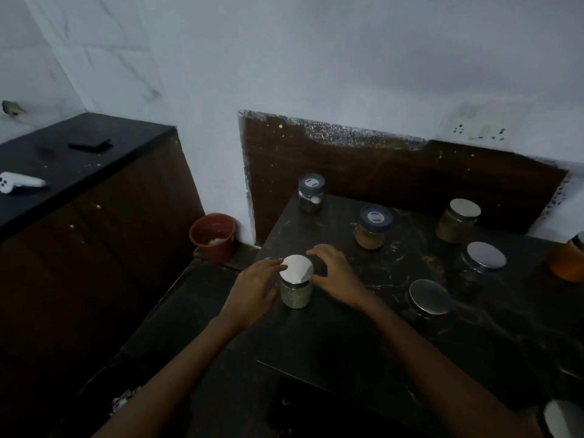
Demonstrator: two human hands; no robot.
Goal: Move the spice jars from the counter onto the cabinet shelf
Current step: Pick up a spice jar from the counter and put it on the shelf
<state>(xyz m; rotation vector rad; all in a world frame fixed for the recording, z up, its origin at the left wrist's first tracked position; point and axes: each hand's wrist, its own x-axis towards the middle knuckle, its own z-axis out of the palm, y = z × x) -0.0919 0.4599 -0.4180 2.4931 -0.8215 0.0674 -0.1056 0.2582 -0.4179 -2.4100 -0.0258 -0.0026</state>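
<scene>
A glass jar of green spice with a silver lid stands near the left edge of the dark counter. My left hand is against its left side and my right hand against its right side, fingers spread around the lid; whether they grip it is unclear. Several other jars stand on the counter: a grey-lidded jar at the back, a grey-lidded jar of brown spice, a silver-lidded jar, two dark silver-lidded jars, and an orange jar at the right edge.
A red bucket sits on the floor left of the counter. A black-topped brown cabinet at the left carries a white controller and a black flat object. A wall socket is above the counter.
</scene>
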